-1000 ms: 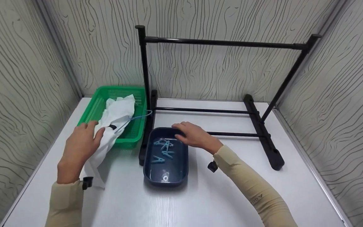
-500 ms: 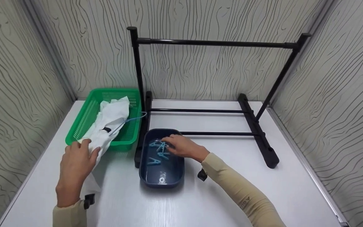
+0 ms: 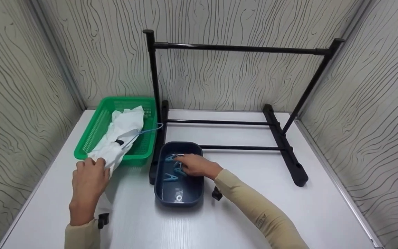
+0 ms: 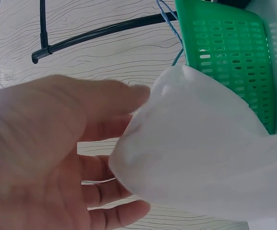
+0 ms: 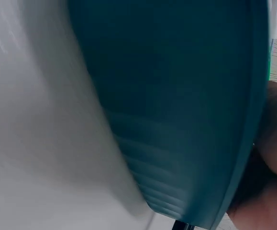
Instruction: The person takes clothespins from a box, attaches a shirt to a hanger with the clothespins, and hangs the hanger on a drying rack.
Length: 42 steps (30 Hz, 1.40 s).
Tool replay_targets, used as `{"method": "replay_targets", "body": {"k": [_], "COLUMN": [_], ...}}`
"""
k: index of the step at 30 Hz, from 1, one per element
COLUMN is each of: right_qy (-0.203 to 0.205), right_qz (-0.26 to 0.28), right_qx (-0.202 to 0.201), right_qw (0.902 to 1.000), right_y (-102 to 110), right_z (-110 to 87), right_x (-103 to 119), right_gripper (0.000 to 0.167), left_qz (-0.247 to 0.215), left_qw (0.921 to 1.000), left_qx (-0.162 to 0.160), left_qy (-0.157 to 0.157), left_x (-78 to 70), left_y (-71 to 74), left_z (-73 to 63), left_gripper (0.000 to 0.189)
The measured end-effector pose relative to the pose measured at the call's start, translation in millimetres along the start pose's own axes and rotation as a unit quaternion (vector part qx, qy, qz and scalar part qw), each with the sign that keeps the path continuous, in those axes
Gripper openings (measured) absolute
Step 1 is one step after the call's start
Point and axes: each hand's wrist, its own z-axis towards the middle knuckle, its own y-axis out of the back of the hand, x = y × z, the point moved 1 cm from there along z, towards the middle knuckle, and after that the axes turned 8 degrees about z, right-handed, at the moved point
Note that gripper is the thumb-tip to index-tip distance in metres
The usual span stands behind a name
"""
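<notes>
A white garment (image 3: 117,129) with a black patch and a blue hanger (image 3: 152,129) lies across the green basket (image 3: 147,152), draping over its near rim. My left hand (image 3: 90,181) holds the garment's near end; in the left wrist view the thumb and fingers lie on either side of the cloth (image 4: 195,148). My right hand (image 3: 197,165) reaches over the right wall of a dark blue basin (image 3: 178,200). Its fingertips are down among several light blue clothespins (image 3: 170,177). In the right wrist view the basin wall (image 5: 176,96) hides the fingertips, so any grip there is out of sight.
A black rack (image 3: 240,47) stands behind the basin, with feet (image 3: 283,145) and two low bars on the white table (image 3: 254,207). The basin sits by its left foot. Patterned walls (image 3: 233,83) close off the back and sides.
My left hand has drawn down to the garment's near end and its fingers have curled over the cloth. My right hand has moved from the basin's far rim down and left into the clothespins.
</notes>
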Motion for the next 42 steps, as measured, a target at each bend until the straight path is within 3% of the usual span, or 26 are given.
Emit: {"method": "replay_targets", "body": {"k": [5, 12, 22, 27, 32, 42], "right_qy": [-0.008, -0.023, -0.040, -0.038, -0.034, -0.018], "right_qz": [-0.009, -0.024, -0.066, -0.065, -0.050, -0.002], "right_qx": [0.018, 0.018, 0.016, 0.000, -0.014, -0.059], "right_qw": [0.9998, 0.9993, 0.9969, 0.9972, 0.9980, 0.9981], "right_y": [-4.0, -2.9, -7.3, -10.9, -5.3, 13.7], "right_z": [4.6, 10.9, 12.3, 13.5, 10.1, -1.0], "right_x": [-1.3, -0.1, -2.9, -5.3, -4.9, -2.6], "right_gripper": [0.045, 0.044, 0.025, 0.018, 0.027, 0.030], "left_qz": [0.010, 0.027, 0.033, 0.033, 0.030, -0.003], "left_qw": [0.9999, 0.9996, 0.9974, 0.9977, 0.9985, 0.9985], "left_qx": [0.008, -0.012, -0.064, -0.057, -0.034, -0.042], "left_qy": [0.006, -0.003, 0.004, 0.015, 0.031, 0.034], "left_x": [-1.5, -6.5, -10.4, -8.2, -4.8, 9.7], "left_y": [-1.5, -2.0, -14.1, -16.7, -13.4, 5.6], "left_z": [2.9, 14.5, 24.5, 26.4, 30.3, 38.8], "left_gripper": [0.031, 0.023, 0.016, 0.020, 0.028, 0.019]}}
